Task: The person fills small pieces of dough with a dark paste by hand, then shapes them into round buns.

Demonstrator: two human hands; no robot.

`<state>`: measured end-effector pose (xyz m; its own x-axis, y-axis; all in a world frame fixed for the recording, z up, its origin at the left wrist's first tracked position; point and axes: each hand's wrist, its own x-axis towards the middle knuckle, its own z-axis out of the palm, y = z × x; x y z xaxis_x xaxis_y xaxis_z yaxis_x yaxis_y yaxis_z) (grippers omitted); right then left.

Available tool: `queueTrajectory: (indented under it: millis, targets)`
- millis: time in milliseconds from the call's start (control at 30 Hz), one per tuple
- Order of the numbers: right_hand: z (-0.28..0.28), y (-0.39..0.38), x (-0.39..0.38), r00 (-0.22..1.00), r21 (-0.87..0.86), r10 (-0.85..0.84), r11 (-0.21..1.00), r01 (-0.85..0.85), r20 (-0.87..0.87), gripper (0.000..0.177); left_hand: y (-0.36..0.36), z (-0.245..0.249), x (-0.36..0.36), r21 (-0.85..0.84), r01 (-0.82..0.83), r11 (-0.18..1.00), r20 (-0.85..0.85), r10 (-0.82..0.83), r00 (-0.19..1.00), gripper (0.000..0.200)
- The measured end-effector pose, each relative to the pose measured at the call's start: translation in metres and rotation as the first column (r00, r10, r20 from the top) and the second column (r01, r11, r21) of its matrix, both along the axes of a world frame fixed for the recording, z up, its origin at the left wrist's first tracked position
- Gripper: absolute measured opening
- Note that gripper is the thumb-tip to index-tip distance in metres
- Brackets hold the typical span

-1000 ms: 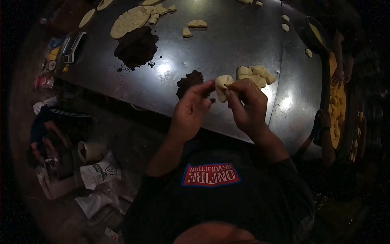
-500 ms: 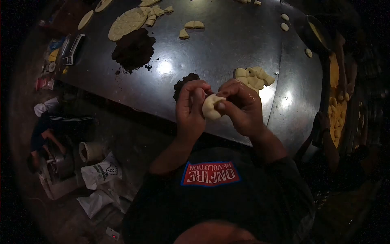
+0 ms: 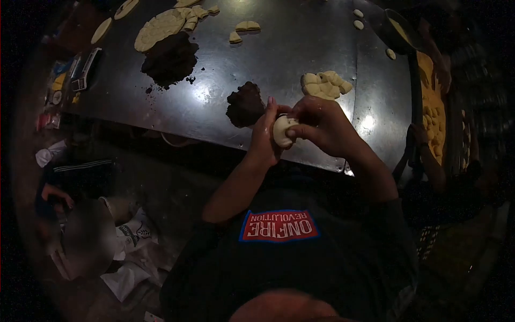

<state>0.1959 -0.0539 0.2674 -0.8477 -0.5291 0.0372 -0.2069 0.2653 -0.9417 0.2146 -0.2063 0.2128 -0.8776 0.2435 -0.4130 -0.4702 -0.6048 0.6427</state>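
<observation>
A pale, rounded piece of dough (image 3: pixel 282 132) sits between my two hands, just over the table's near edge. My left hand (image 3: pixel 264 138) cups it from the left side, fingers pointing up. With thumb and fingertips, my right hand (image 3: pixel 319 124) pinches the dough's upper right edge. Beyond my left hand lies a dark brown crumbly mound (image 3: pixel 245 104), and a cluster of cut dough pieces (image 3: pixel 324 85) rests past my right hand.
A larger dark heap (image 3: pixel 170 60) and a scored dough slab (image 3: pixel 159 29) lie on the metal table (image 3: pixel 214 121). A pan (image 3: pixel 399 30) stands at the right. Co-workers' arms show by a tray of yellow crumbs (image 3: pixel 433 110). White sacks (image 3: pixel 126 276) lie on the floor at lower left.
My left hand has turned from gripping the dough's edge to cupping it, and my right hand still pinches it. The view has shifted slightly. The person at lower left has moved.
</observation>
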Motion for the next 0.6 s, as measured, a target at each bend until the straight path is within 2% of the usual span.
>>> queueTrajectory:
  millis: [33,67,100,133,167,200,233,267,300,333,367,400,433,500,567,600]
  targets:
    - [0.000,0.000,0.002,0.985,0.144,-0.041,0.987,0.065,-0.166,0.020,0.001,-0.011,-0.002,0.107,0.031,0.994,0.104,-0.042,0.994,0.047]
    - [-0.001,-0.001,0.004,0.943,0.274,-0.052,0.950,0.148,-0.330,0.023,0.006,-0.032,-0.006,0.111,0.036,0.993,0.106,-0.048,0.993,0.047]
    - [-0.012,-0.002,0.009,0.907,0.263,-0.051,0.949,0.175,-0.418,0.022,0.016,-0.056,-0.009,0.217,0.043,0.975,0.126,-0.072,0.989,0.043]
    - [-0.018,-0.005,0.014,0.909,0.267,-0.056,0.947,0.179,-0.413,0.022,0.025,-0.068,-0.009,0.322,0.047,0.946,0.145,-0.098,0.985,0.039]
    - [-0.024,-0.008,0.018,0.820,0.301,-0.040,0.919,0.255,-0.571,0.020,0.030,-0.057,-0.003,0.293,0.065,0.954,0.134,-0.108,0.985,0.034]
    - [-0.028,-0.009,0.021,0.705,0.320,-0.010,0.887,0.334,-0.709,0.017,0.036,-0.068,-0.003,0.295,0.070,0.953,0.138,-0.115,0.984,0.034]
    - [-0.032,-0.005,0.024,0.701,0.331,0.012,0.888,0.320,-0.713,0.017,0.042,-0.088,-0.002,-0.167,0.085,0.982,-0.361,-0.141,0.922,0.035]
    - [-0.039,0.002,0.024,0.708,0.335,0.008,0.884,0.325,-0.706,0.017,0.046,-0.110,-0.002,-0.539,-0.138,0.831,-0.704,-0.354,0.616,0.035]
    - [-0.048,0.010,0.024,0.808,0.320,-0.079,0.892,0.319,-0.584,0.016,0.045,-0.117,-0.005,-0.611,0.145,0.778,-0.482,-0.511,0.712,0.040]
    - [-0.061,0.021,0.023,0.883,0.304,-0.159,0.899,0.314,-0.441,0.016,0.050,-0.124,-0.004,-0.607,0.157,0.779,-0.474,-0.513,0.715,0.040]
    - [-0.080,0.034,0.019,0.899,0.378,-0.169,0.864,0.332,-0.405,0.013,0.054,-0.112,-0.005,-0.284,0.300,0.911,-0.108,-0.341,0.934,0.043]
    - [-0.104,0.044,0.016,0.902,0.382,-0.174,0.862,0.333,-0.394,0.013,0.056,-0.106,-0.005,0.077,0.237,0.969,0.343,-0.248,0.906,0.045]
    - [-0.131,0.053,0.013,0.895,0.424,-0.213,0.822,0.381,-0.391,0.011,0.058,-0.115,-0.007,-0.073,0.238,0.969,0.397,-0.190,0.898,0.048]
    - [-0.183,0.070,0.012,0.887,0.468,-0.265,0.772,0.430,-0.378,0.010,0.045,-0.141,0.001,-0.134,0.228,0.964,0.369,-0.165,0.915,0.048]
    - [-0.222,0.086,0.011,0.933,0.637,-0.260,0.682,0.359,-0.248,0.012,0.029,-0.150,0.008,-0.190,0.217,0.957,0.337,-0.144,0.930,0.048]
    - [-0.199,0.084,-0.004,0.950,0.566,-0.216,0.765,0.309,-0.225,0.015,0.021,-0.152,0.004,-0.249,0.184,0.951,0.275,-0.112,0.955,0.047]
